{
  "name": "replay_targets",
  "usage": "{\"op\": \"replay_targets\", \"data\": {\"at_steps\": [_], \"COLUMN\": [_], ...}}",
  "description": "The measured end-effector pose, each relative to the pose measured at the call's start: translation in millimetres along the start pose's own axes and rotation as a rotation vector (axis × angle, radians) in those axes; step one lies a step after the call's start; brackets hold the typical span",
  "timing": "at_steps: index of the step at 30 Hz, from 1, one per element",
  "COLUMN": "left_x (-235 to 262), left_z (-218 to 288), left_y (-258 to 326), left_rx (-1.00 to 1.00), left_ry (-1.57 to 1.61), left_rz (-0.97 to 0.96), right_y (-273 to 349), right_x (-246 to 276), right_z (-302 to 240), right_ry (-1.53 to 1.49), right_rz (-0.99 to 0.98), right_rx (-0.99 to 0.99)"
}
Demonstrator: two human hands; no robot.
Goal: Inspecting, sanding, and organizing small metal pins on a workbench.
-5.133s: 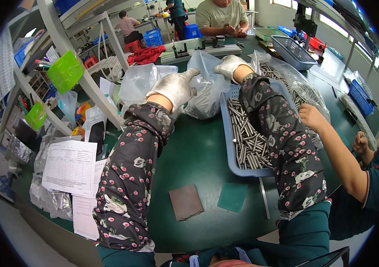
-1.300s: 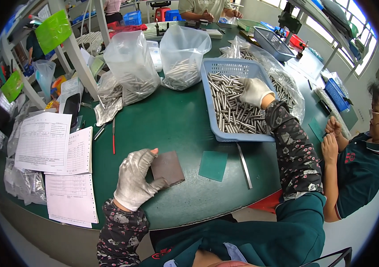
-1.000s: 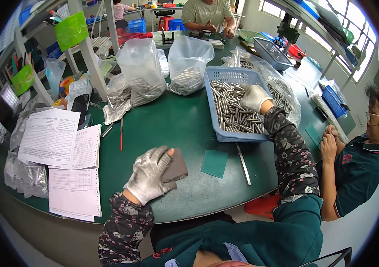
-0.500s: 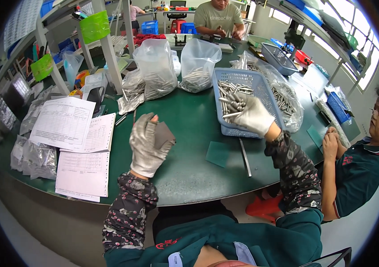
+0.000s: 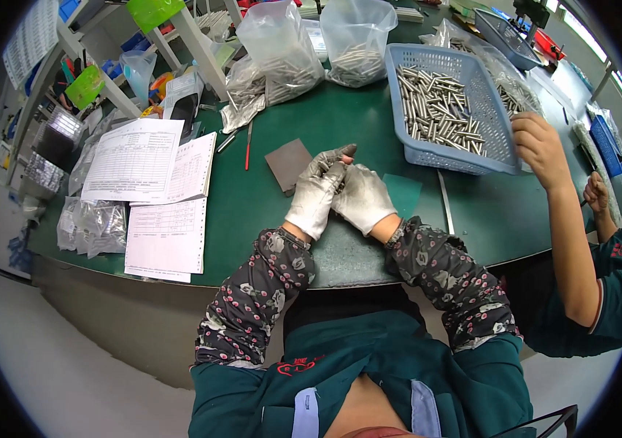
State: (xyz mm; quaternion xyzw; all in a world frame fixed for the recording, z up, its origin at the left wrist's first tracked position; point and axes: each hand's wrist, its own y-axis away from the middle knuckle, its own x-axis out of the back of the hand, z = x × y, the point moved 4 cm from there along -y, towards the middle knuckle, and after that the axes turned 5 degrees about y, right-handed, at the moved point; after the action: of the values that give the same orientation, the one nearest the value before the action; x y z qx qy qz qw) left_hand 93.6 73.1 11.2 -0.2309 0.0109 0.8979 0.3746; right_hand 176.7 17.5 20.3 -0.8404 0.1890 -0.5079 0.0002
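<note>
My left hand and my right hand, both in whitish work gloves, are pressed together above the green table near its front edge. Their fingers are curled in against each other, and whatever lies between them is hidden. Just left of the left hand is a dark square pad, flat on the table. A teal sheet lies by my right hand. Farther right stands a blue plastic basket holding many short metal pins.
A co-worker's bare hand is at the basket's right side. A metal strip and a red stick lie on the table. Papers cover the left. Clear bags of pins stand at the back.
My right hand has left the pins in the basket and come to my left hand, which has moved off the dark pad and closed. A co-worker's hand has reached the basket. The view has tilted down.
</note>
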Motion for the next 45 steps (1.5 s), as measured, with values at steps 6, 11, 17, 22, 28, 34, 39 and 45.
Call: {"op": "replay_targets", "data": {"at_steps": [6, 11, 17, 22, 28, 34, 39, 45], "left_x": [-1, 5, 0, 7, 0, -20, 5, 0], "left_z": [5, 1, 3, -4, -4, 12, 16, 23], "left_y": [8, 2, 0, -7, -14, -8, 12, 32], "left_rx": [0.224, 0.198, 0.158, -0.121, -0.363, -0.409, -0.497, -0.585], "left_ry": [-0.089, -0.11, -0.133, -0.661, -1.177, -1.617, -1.453, -1.251], "left_rz": [0.071, 0.046, 0.064, 0.143, 0.113, -0.006, -0.227, -0.525], "right_y": [10, 5, 1, 0, 6, 16, 28, 50], "right_x": [22, 23, 24, 25, 27, 31, 32, 31], "right_z": [-12, 6, 23, 17, 16, 20, 13, 11], "right_ry": [0.232, -0.018, -0.135, -0.133, -0.136, -0.015, -0.058, -0.123], "right_rz": [-0.028, -0.083, -0.034, -0.185, -0.1, -0.006, -0.224, -0.249], "right_rx": [0.052, 0.042, 0.021, -0.004, -0.076, -0.088, -0.043, -0.017]}}
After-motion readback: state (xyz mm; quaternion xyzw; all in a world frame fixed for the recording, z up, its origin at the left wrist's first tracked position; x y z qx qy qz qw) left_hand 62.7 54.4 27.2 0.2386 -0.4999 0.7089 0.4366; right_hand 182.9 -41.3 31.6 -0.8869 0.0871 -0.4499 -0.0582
